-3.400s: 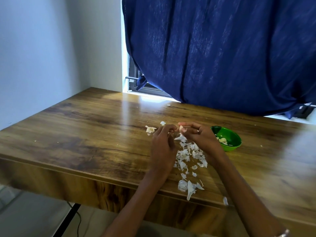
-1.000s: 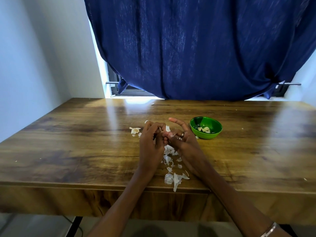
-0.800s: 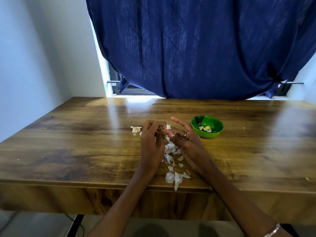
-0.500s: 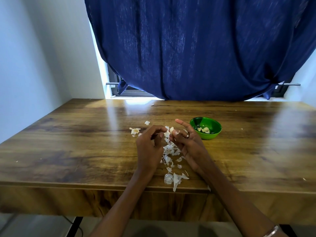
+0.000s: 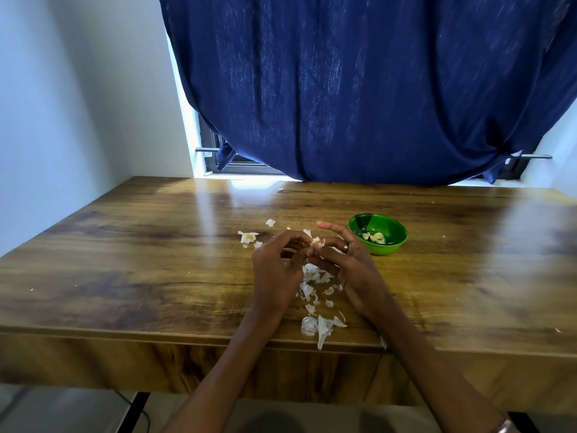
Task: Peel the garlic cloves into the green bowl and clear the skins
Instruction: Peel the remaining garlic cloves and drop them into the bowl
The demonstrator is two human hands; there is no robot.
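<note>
A pale garlic clove point(image 5: 317, 242) is pinched between the fingertips of my left hand point(image 5: 276, 270) and my right hand point(image 5: 346, 267), a little above the table. White papery skins point(image 5: 315, 295) lie scattered on the wood under and in front of both hands, down to the near edge. The green bowl point(image 5: 392, 225) stands just right of my right hand, with several peeled cloves point(image 5: 374, 237) inside. My right index finger sticks out straight toward the bowl.
A garlic remnant point(image 5: 249, 237) and loose skin bits point(image 5: 270, 222) lie left of and beyond my hands. The wooden table point(image 5: 140, 260) stretches wide on both sides. A dark blue curtain point(image 5: 359, 89) hangs over the window behind the far edge.
My hands stayed together over the skins, working the clove between the fingertips. The clove now shows more plainly between them. The bowl has not moved.
</note>
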